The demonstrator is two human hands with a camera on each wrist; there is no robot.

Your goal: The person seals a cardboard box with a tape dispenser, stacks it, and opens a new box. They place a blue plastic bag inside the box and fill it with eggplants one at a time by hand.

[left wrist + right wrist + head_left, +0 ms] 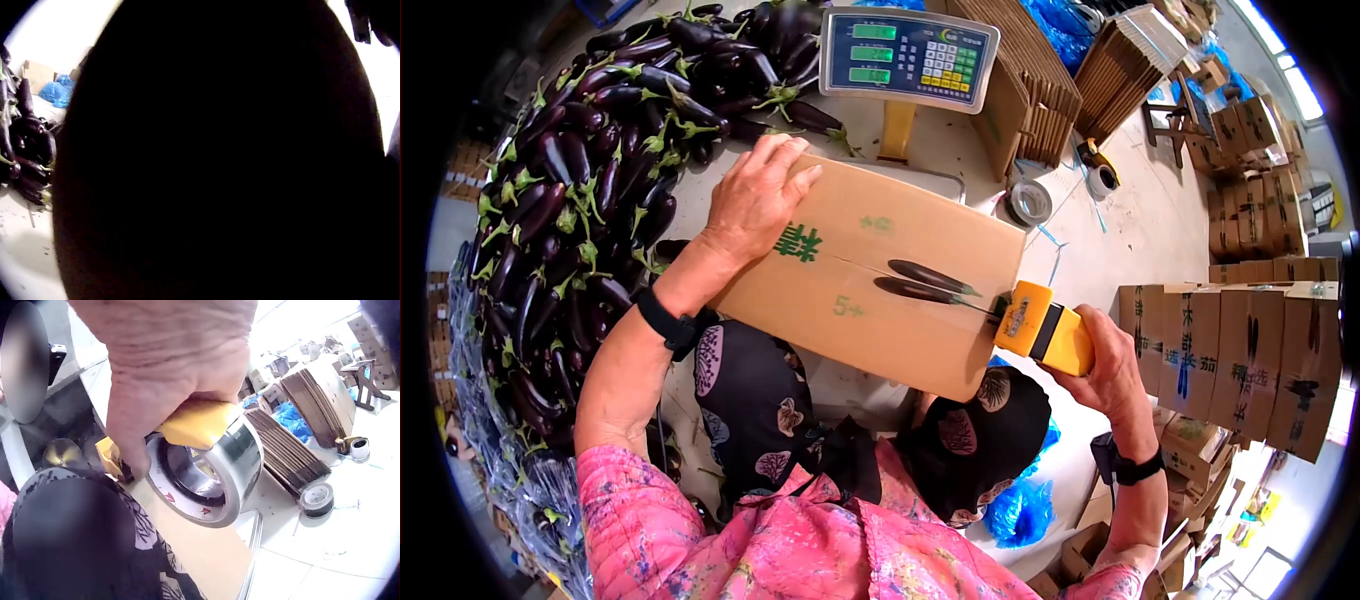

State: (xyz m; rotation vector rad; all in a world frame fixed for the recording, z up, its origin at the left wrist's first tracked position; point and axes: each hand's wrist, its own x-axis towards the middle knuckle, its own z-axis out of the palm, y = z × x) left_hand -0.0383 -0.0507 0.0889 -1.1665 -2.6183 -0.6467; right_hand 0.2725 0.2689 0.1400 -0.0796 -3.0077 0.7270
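Note:
A closed cardboard box [900, 225] with printed eggplants and green characters lies in front of the person in the head view. The left hand [755, 200] rests on its far-left corner, thumb on the top face. On the right, the right hand [1108, 360] grips a yellow tape dispenser [1027, 318] by its back end. The dispenser's front is right at the box's right edge, by the centre seam. In the right wrist view, a wide tape roll [240, 478] sits in the dispenser beneath the hand. The left wrist view is mostly blocked by a dark shape.
Many eggplants [570, 220] are heaped at the left. Beyond the box stands a scale display [910, 58] on a post. Flattened cartons [1040, 110] lean at the back right, near a loose tape roll [1030, 201]. Printed boxes [1230, 350] stand farther right.

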